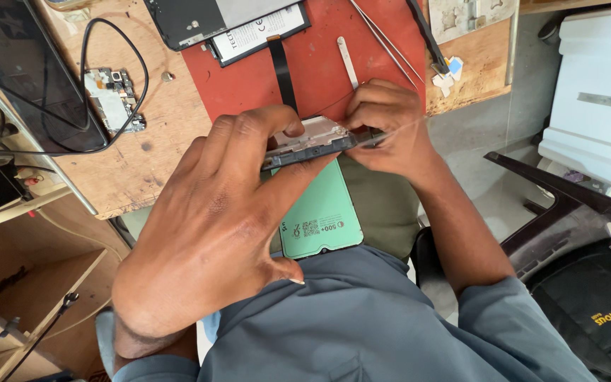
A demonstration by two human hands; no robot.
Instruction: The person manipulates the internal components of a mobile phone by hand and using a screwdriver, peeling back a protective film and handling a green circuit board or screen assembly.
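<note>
Crowding the wooden bench (143,163) around the work, a bare circuit board (113,99) is lying inside a loop of black cable (116,42), a dark glass panel (26,71) is leaning at the left, and tweezers (385,41) and a thin metal pry tool (347,62) are resting on the red mat (334,64); a black flat ribbon (282,71) is running down the mat toward the hands; at the right the bench edge is giving way to open floor, a black chair arm (567,194) and a black bag (599,311). Closer in, the left hand (213,219) is gripping the phone frame (309,145) edge-on, fingers curled over its top, while the right hand (390,127) is pinching its far end, fingers closed; the frame is being held over the lap, with a smooth mint-green panel (319,212) hanging below it.
</note>
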